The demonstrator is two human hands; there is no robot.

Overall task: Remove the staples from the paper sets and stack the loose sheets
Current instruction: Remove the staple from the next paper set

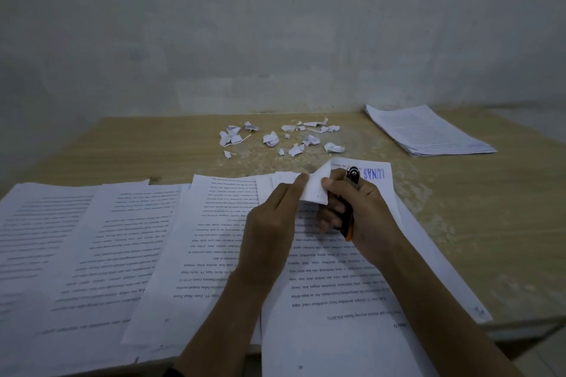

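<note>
Left of the torn scraps [281,139] the table [137,144] lies bare; right of them, a bare strip (slim) before the paper stack [428,130]; nearer than them, spread sheets [92,239] cover everything.

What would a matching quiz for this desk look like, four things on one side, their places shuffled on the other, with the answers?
1 paper scraps
2 neat stack of sheets
3 orange-and-black tool
4 folded paper corner

A gripped in the right hand
B far right of the table
C pinched by the left hand
D scattered mid-table, far side

Pairs: 1-D, 2-B, 3-A, 4-C
</note>
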